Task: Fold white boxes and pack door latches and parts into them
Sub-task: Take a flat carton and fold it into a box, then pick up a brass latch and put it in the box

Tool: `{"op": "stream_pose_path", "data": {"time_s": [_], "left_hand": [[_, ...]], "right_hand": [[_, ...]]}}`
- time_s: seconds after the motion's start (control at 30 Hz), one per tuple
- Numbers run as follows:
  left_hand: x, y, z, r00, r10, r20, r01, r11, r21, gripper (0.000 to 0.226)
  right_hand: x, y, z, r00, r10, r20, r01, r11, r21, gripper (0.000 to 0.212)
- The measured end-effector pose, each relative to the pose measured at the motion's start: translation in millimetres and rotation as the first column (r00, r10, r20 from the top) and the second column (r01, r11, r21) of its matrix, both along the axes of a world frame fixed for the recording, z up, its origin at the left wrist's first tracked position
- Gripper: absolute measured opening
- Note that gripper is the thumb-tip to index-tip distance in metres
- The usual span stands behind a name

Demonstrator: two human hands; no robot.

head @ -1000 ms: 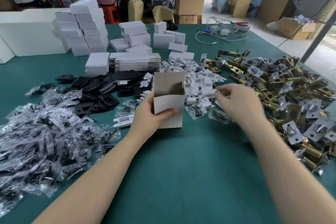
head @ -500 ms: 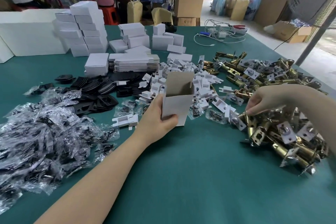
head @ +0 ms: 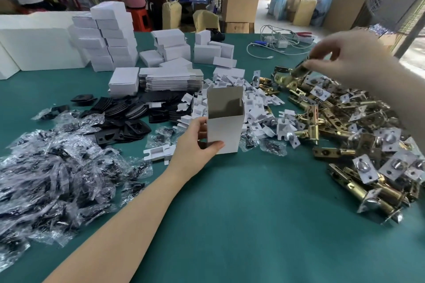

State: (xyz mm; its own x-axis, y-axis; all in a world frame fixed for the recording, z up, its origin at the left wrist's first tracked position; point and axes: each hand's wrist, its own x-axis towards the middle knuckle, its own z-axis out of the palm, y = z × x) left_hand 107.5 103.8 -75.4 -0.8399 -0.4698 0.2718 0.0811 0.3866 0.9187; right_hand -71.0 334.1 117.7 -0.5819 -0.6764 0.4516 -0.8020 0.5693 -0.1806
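Now: L hand [head: 195,142] grips open-top white box [head: 224,126], upright on green bench [head: 253,213], thumb on front face. R hand [head: 351,55] raised over brass latch pile [head: 358,135], fingers [head: 322,55] pinching one brass latch [head: 292,77], blurred. White inserts [head: 257,103] heaped behind box; bagged parts [head: 57,172] at left.

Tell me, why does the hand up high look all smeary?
In the head view, the right hand is motion-blurred, and so is the brass latch it pinches; the left hand gripping the white box looks sharp; the wide lens bends the table edges.
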Motion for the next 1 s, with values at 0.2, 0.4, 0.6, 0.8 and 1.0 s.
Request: {"op": "stream_pose_path", "data": {"time_s": [0.2, 0.4, 0.6, 0.8, 1.0], "left_hand": [[-0.1, -1.8, -0.3, 1.0, -0.012, 0.01, 0.012, 1.0, -0.029, 0.052], [-0.9, -1.2, 1.0, 0.999, -0.033, -0.001, 0.033, 0.999, 0.008, 0.055], [-1.3, -2.5, -1.7, 0.998, -0.055, -0.009, 0.055, 0.996, 0.075, 0.048], [-0.6, -4.3, -4.0, 0.997, -0.078, 0.003, 0.077, 0.994, 0.083, 0.05], [-2.1, -4.5, -5.1, 0.995, -0.096, 0.0, 0.096, 0.992, 0.086, 0.049]], "right_hand": [[38.5, 18.9, 21.6, 0.976, 0.05, 0.213, -0.081, 0.987, 0.14, 0.039], [53.9, 25.8, 9.4, 0.952, 0.145, 0.27, -0.183, 0.975, 0.123, 0.024], [67.7, -14.2, 12.6, 0.908, 0.341, 0.244, -0.255, 0.911, -0.324, 0.005], [71.3, -64.6, 0.2, 0.947, 0.292, 0.132, -0.284, 0.955, -0.082, 0.013], [68.4, -83.1, -19.6, 0.972, 0.233, 0.029, -0.233, 0.942, 0.24, 0.021]]}}
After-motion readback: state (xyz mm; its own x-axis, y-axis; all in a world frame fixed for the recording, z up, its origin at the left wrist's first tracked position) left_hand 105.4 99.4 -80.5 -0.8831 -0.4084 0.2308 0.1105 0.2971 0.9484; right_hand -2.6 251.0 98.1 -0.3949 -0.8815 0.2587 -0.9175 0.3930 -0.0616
